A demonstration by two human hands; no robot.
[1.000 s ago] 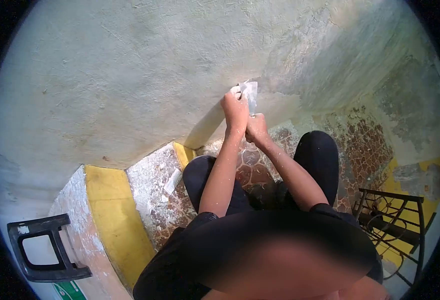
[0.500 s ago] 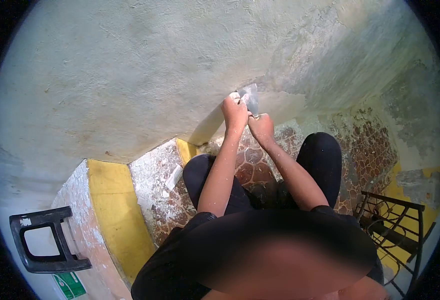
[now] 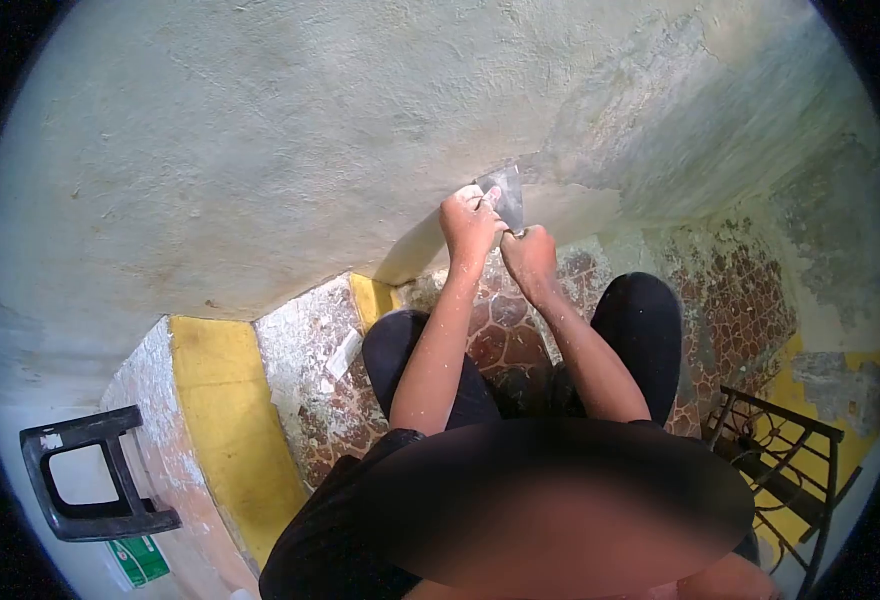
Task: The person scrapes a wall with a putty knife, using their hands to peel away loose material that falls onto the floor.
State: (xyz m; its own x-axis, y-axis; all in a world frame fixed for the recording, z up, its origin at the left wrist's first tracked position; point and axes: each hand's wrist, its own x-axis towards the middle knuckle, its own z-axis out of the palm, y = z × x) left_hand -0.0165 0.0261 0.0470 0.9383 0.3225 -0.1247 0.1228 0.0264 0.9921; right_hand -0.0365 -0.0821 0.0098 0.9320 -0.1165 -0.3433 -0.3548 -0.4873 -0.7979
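A wide metal scraper (image 3: 511, 206) is held against the plastered wall (image 3: 290, 150), close to where the lower, smoother band of the wall begins. My left hand (image 3: 470, 225) is closed at the left side of the blade, with its fingers pressed on the metal. Below it, my right hand (image 3: 531, 258) is wrapped round the handle end, which its fingers hide. White dust or plaster coats the left fingertips and speckles both forearms.
Between my dark-clad knees lies a brown tiled floor (image 3: 505, 345) spattered white. A yellow-edged step (image 3: 225, 400) and a black plastic frame (image 3: 85, 475) are on the left, with a green packet (image 3: 140, 560) below. A dark metal rack (image 3: 785, 450) stands at the right.
The scraper and both hands have shifted very slightly to the right, and the blade's angle has turned a little. The head view has moved slightly too. Both hands keep their hold.
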